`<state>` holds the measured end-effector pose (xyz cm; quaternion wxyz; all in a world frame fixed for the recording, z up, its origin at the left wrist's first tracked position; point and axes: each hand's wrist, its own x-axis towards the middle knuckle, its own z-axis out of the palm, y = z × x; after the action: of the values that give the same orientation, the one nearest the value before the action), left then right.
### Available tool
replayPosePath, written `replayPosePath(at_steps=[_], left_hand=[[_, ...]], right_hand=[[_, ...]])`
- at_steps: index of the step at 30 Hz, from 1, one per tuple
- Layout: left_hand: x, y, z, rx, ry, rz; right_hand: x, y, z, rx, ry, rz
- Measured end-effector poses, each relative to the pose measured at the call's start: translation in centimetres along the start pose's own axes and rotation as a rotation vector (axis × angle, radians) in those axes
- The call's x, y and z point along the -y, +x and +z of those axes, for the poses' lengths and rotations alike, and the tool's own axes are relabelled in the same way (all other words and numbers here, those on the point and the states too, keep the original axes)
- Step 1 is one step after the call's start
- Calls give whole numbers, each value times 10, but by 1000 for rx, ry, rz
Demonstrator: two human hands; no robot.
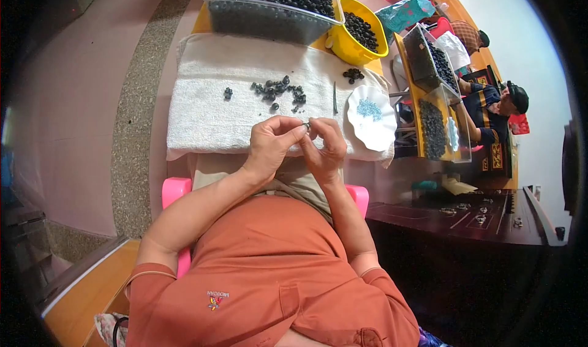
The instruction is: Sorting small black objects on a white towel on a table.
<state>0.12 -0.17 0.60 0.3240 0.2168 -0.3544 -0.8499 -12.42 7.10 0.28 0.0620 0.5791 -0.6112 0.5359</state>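
Over nubby white towel [208, 120], beyond lettered shirt [263, 243], left hand [272, 138] and right hand [324, 149] pinch-tight on tiny dark piece [307, 126].

Just over the near edge of the white towel [208, 123], fingertips of the left hand [268, 142] and right hand [324, 151] partly hide a small dark piece [307, 126]; whether the right fingers grip it is unclear. Beyond the towel, the picture's edge crops the clear plastic bin [263, 24]. At its right, blue beads [369, 109] are too tiny to separate.
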Motion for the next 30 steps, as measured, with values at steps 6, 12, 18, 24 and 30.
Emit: replayPosePath(at_steps=[6, 12, 18, 24, 30], left_hand=[[4, 1, 0, -7, 17, 74], [2, -1, 0, -14, 21, 48], [1, -1, 1, -15, 11, 46], [-1, 2, -1, 6, 60, 79], [-6, -3, 3, 23, 178, 62]], right_hand=[[2, 1, -1, 3, 18, -12], [3, 1, -3, -11, -19, -6], [5, 3, -6, 7, -21, -30], [5, 5, -15, 106, 508, 409], [-3, 11, -26, 300, 554, 600]])
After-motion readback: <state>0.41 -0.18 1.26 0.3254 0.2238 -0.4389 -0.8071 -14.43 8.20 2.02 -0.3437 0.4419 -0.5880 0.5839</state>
